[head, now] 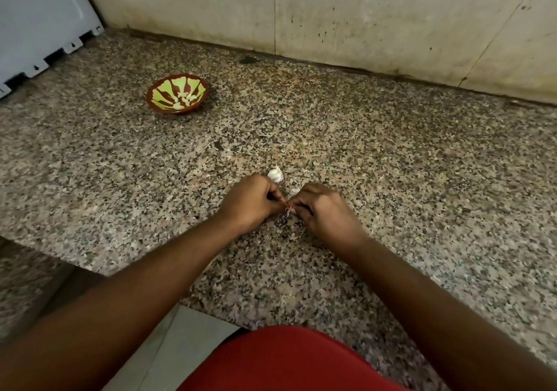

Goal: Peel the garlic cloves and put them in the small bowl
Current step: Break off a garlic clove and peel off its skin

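Already several peeled cloves [186, 100] lie in the small bowl [156, 89] toward the countertop's [391, 164] far left, while the left hand [250, 202] and right hand [324, 209] pinch one clove [289, 210] near its front edge, with unpeeled garlic [275, 175] just beyond.

dim, even light | soft shadows | wide-angle edge bending | slight softness

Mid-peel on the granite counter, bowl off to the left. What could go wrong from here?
1. The clove pinched between left hand and right hand is tiny and mostly hidden; it may slip onto the speckled counter.
2. The small bowl sits far off, so carrying risks a drop.
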